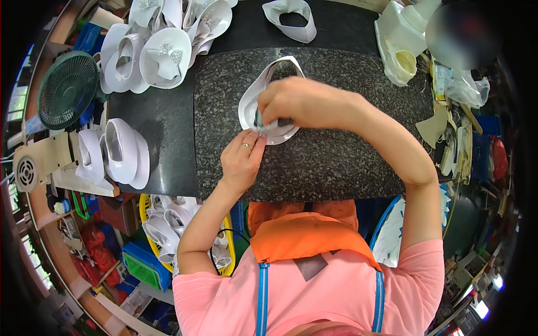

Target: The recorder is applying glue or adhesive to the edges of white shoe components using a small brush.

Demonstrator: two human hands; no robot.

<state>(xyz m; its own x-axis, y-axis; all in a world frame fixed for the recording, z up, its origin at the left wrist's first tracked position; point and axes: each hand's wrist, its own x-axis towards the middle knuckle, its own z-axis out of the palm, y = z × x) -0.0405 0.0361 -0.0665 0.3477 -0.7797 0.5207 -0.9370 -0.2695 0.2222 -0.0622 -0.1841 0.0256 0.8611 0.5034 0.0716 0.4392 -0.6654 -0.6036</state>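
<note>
A white shoe upper (247, 106) with a ring-like opening lies on the speckled dark stone slab in front of me. At its near left edge the fingertips of my left hand (241, 158) are pinched on the rim. A ring is on one of its fingers. My right hand (305, 103) is curled closed over the opening, smeared slightly by motion. Something pale and blurred shows below its fingers, too indistinct to name. The hand hides the right part of the upper. Another white upper (306, 31) lies farther back on the dark table.
White uppers with glittery bows (165, 56) are heaped at the back left; several plain ones (120, 151) stand at the left edge. A green fan (68, 89) is beyond. A plastic-wrapped pot (404, 64) stands back right. Below the table, a yellow basket (144, 210) holds white uppers.
</note>
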